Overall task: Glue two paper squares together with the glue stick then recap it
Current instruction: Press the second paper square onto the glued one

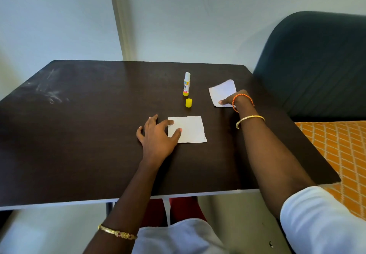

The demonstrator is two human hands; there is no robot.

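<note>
The left hand [156, 134] lies open, its fingertips [179, 130] pinning the near paper square [190, 129] flat. The right hand [231, 100] pinches the far paper square [221, 91] at its near edge, the sheet curling beyond the fingers. Both look light and floppy, best held by an edge; the uncapped glue stick [186, 84] and its cap [189, 103] stand between the hands.

My left hand [157, 134] lies low and flat with the palm down, fingers spread wide and the thumb angled out to the right. Its forearm runs back toward me, straight and bare, with a gold bracelet [117, 232] near the elbow end of the view. My right hand [232, 100] reaches farther forward, wrist bent, fingers curled down and pinched together at the tips. An orange thread band [242, 98] circles that wrist and a gold bangle [250, 120] sits just behind it. A white sleeve [316, 220] covers my right upper arm.
</note>
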